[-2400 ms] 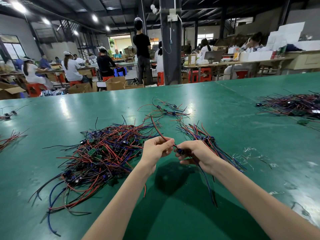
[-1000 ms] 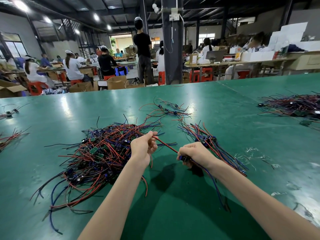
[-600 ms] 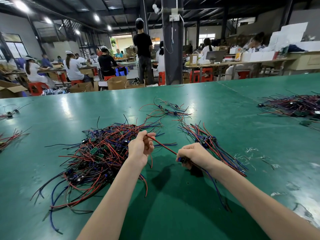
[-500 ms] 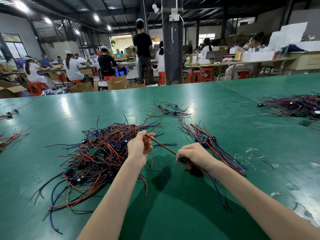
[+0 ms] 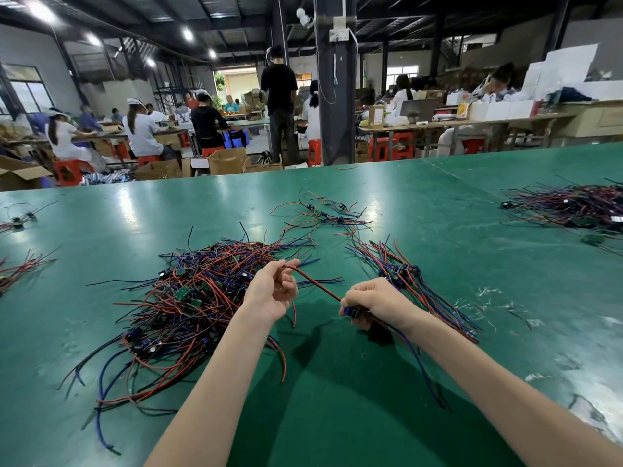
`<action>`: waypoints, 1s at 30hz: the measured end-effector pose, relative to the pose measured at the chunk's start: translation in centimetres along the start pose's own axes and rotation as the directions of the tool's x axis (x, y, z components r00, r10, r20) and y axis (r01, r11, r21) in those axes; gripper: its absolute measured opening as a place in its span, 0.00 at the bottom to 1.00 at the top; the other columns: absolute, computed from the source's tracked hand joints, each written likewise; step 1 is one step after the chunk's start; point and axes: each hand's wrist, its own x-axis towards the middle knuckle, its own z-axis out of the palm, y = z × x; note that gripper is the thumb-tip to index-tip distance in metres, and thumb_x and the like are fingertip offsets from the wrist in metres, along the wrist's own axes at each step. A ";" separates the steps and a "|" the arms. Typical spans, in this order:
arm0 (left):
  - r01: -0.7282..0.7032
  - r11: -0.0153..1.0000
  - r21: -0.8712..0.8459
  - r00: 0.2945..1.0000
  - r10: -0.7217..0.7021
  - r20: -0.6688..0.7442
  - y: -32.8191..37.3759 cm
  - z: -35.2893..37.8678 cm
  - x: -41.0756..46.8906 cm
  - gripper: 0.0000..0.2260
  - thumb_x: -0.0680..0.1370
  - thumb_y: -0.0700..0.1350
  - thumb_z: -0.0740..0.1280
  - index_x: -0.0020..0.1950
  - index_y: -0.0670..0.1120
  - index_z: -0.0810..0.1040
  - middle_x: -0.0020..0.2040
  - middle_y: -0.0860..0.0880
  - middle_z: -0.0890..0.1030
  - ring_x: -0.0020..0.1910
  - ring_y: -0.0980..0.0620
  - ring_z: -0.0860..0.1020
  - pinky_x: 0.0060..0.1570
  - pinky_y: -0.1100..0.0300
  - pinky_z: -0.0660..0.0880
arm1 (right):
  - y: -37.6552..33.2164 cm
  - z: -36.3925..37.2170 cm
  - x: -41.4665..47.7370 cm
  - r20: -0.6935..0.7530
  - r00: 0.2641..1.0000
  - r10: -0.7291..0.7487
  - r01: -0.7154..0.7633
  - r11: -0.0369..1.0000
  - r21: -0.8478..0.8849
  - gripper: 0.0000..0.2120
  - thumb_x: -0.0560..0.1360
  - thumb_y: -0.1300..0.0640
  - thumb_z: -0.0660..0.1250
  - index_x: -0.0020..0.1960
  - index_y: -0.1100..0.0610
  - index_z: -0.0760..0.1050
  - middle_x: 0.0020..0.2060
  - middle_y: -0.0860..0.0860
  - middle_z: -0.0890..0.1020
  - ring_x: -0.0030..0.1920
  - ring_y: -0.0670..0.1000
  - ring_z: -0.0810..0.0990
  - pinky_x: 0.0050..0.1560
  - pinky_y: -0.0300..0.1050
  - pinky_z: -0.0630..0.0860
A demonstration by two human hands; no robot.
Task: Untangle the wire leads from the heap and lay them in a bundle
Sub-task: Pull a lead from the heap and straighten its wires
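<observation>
– While the left hand [image 5: 271,291] pinches the red lead [image 5: 317,283] beside the heap [image 5: 188,298], what does the right hand [image 5: 374,303] do?
– Its fingers [image 5: 355,303] are curled tight round the other end of the lead, where a blue part [image 5: 349,311] shows. The lead is stretched between both hands, above the desk [image 5: 438,214].
– How to do this step well?
– I think one should pull slowly along the wire and lift it a little, so that no neighbour wires follow. Then it goes on the bundle [image 5: 414,281], just behind the right hand.
– What is not clear?
– The far end passes behind the left hand. Whether it is caught in the heap, I cannot tell. The right palm also hides what more it holds.
</observation>
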 end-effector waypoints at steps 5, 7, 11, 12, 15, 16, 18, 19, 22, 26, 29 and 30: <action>-0.088 0.978 0.190 0.995 0.096 -0.035 -0.1 -0.5 0.5 0.13 0.81 0.42 0.60 0.43 0.38 0.80 0.27 0.51 0.71 0.21 0.60 0.67 0.20 0.71 0.66 | -0.2 -0.1 -0.1 0.015 1.000 -0.008 0.008 1.000 -0.010 0.13 0.71 0.63 0.65 0.29 0.57 0.80 0.33 0.61 0.78 0.26 0.51 0.72 0.27 0.38 0.69; -0.198 0.893 0.405 0.965 0.251 -0.082 -0.5 -0.6 0.8 0.14 0.80 0.43 0.62 0.40 0.40 0.82 0.28 0.51 0.71 0.24 0.59 0.66 0.22 0.70 0.65 | -0.1 -0.1 -0.1 0.014 1.000 -0.004 0.005 1.000 -0.017 0.13 0.71 0.63 0.65 0.30 0.58 0.80 0.32 0.60 0.78 0.26 0.51 0.71 0.26 0.38 0.69; -0.323 0.737 0.595 0.896 0.440 -0.058 -1.0 -0.9 1.1 0.14 0.80 0.44 0.64 0.39 0.39 0.83 0.28 0.51 0.72 0.26 0.57 0.67 0.28 0.65 0.66 | -0.2 -0.1 -0.1 0.016 1.000 0.005 -0.005 1.000 -0.007 0.13 0.71 0.63 0.65 0.30 0.58 0.80 0.31 0.60 0.77 0.25 0.51 0.71 0.26 0.38 0.69; -0.355 0.680 0.641 0.872 0.488 -0.035 -1.1 -1.0 1.1 0.14 0.80 0.44 0.64 0.41 0.38 0.84 0.29 0.51 0.73 0.27 0.56 0.68 0.30 0.62 0.67 | -0.2 -0.1 -0.1 0.018 1.000 0.005 -0.005 1.000 -0.005 0.13 0.72 0.63 0.65 0.30 0.58 0.80 0.31 0.60 0.77 0.25 0.51 0.71 0.25 0.37 0.69; -0.417 0.513 0.751 0.803 0.595 0.039 -1.2 -1.0 0.9 0.15 0.80 0.45 0.63 0.41 0.40 0.84 0.30 0.50 0.77 0.31 0.54 0.71 0.39 0.57 0.68 | -0.1 -0.1 0.0 0.021 1.000 0.005 -0.005 1.000 -0.004 0.14 0.72 0.63 0.64 0.29 0.57 0.80 0.32 0.60 0.77 0.24 0.50 0.71 0.25 0.37 0.69; -0.423 0.506 0.752 0.800 0.599 0.047 -1.2 -0.9 0.8 0.15 0.80 0.46 0.63 0.40 0.41 0.84 0.31 0.49 0.77 0.32 0.54 0.71 0.40 0.57 0.67 | -0.1 -0.2 0.0 0.020 1.000 0.006 -0.006 1.000 -0.001 0.14 0.72 0.63 0.64 0.29 0.57 0.81 0.32 0.61 0.78 0.25 0.50 0.71 0.25 0.37 0.69; -0.428 0.563 0.707 0.818 0.574 0.038 -1.0 -0.7 0.6 0.14 0.80 0.45 0.63 0.42 0.39 0.84 0.31 0.49 0.76 0.32 0.54 0.70 0.38 0.59 0.67 | -0.1 -0.2 -0.1 0.018 1.000 0.008 -0.008 1.000 0.013 0.14 0.71 0.62 0.65 0.28 0.57 0.81 0.34 0.61 0.78 0.25 0.50 0.72 0.26 0.37 0.69; -0.429 0.605 0.670 0.830 0.557 0.029 -0.9 -0.5 0.5 0.14 0.80 0.44 0.63 0.43 0.37 0.84 0.31 0.49 0.75 0.31 0.55 0.69 0.35 0.61 0.67 | -0.1 -0.3 -0.1 0.018 1.000 0.009 -0.009 1.000 0.019 0.14 0.71 0.62 0.65 0.29 0.58 0.81 0.33 0.61 0.78 0.25 0.50 0.72 0.26 0.38 0.69; -0.424 0.700 0.575 0.861 0.508 0.017 -0.7 -0.3 0.1 0.13 0.80 0.43 0.63 0.42 0.37 0.82 0.31 0.49 0.73 0.29 0.56 0.67 0.28 0.66 0.64 | -0.1 -0.3 -0.1 0.023 1.000 0.008 -0.008 1.000 0.026 0.13 0.71 0.62 0.65 0.29 0.58 0.81 0.32 0.60 0.78 0.24 0.49 0.72 0.26 0.37 0.69; -0.419 0.717 0.558 0.869 0.495 0.016 -0.7 -0.1 -0.3 0.13 0.80 0.43 0.63 0.40 0.40 0.82 0.31 0.49 0.72 0.29 0.56 0.66 0.28 0.66 0.64 | 0.0 -0.2 -0.1 0.031 0.999 0.006 -0.007 1.000 0.023 0.13 0.71 0.62 0.65 0.29 0.58 0.81 0.32 0.59 0.78 0.25 0.49 0.73 0.26 0.38 0.69; -0.419 0.710 0.566 0.867 0.499 0.016 -0.7 -0.1 -0.2 0.14 0.80 0.43 0.63 0.38 0.41 0.82 0.31 0.49 0.72 0.30 0.56 0.66 0.28 0.66 0.64 | 0.0 -0.2 -0.1 0.027 1.000 0.006 -0.007 1.000 0.026 0.13 0.71 0.63 0.65 0.29 0.58 0.81 0.32 0.58 0.79 0.25 0.49 0.73 0.26 0.38 0.69; -0.416 0.713 0.565 0.868 0.497 0.013 -0.6 -0.2 -0.1 0.14 0.80 0.43 0.63 0.38 0.41 0.82 0.31 0.49 0.72 0.29 0.56 0.66 0.28 0.66 0.64 | 0.0 -0.2 -0.1 0.028 1.000 0.006 -0.007 1.000 0.027 0.13 0.71 0.63 0.65 0.29 0.58 0.81 0.32 0.58 0.79 0.25 0.49 0.73 0.26 0.38 0.69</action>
